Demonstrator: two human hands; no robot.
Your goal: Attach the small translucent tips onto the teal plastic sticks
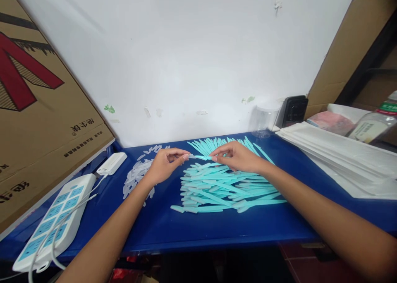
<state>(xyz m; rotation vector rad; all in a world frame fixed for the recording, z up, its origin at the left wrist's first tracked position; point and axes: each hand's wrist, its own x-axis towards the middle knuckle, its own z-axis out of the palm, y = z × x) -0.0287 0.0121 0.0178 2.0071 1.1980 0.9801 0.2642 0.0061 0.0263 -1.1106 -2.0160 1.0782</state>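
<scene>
Between finger and thumb, my left hand (pixel 169 161) pinches a small translucent plastic cap (pixel 192 156). My right hand (pixel 235 157) grips a slim turquoise stick, which looks like an eyebrow razor (pixel 203 157). Its left end meets the cap; whether it is inside cannot be made out. Behind and left of my left hand lies a loose pile of translucent caps (pixel 136 177). Below my right hand spreads a heap of turquoise razors (pixel 214 190), many with pale ends at the left. Another row of turquoise razors (pixel 211 144) lies behind my right hand, partly covered by it.
A blue table (pixel 192 231) carries everything. A white power strip (pixel 56 223) with cables and a white adapter (pixel 111 164) are at left, beside a cardboard box (pixel 46 109). At right are a clear jar (pixel 263 119), white envelopes (pixel 341 159) and a bottle (pixel 376 119).
</scene>
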